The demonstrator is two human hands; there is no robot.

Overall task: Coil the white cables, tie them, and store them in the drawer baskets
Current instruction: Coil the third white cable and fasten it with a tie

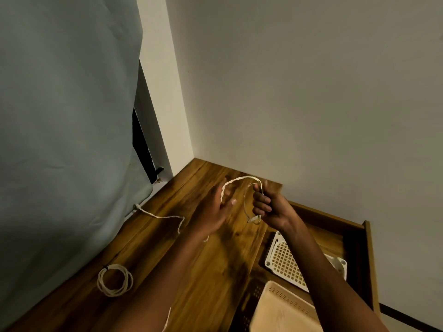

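Observation:
A loose white cable [241,179] arcs in the air between both hands above the wooden table top [211,264]. My right hand [269,207] grips a small loop of it in a fist, and the cable's plug end dangles below the fingers. My left hand [215,207] is held up with fingers spread and mostly straight, the cable running across its fingertips. The rest of that cable trails left over the table toward the curtain. A coiled white cable [115,280], tied with a dark tie, lies on the table at the lower left.
An open wooden drawer [369,238] at the right holds a white perforated basket [285,262] and a beige basket [282,305]. A grey-green curtain [64,116] hangs on the left, touching the table edge. White walls meet in a corner behind the table.

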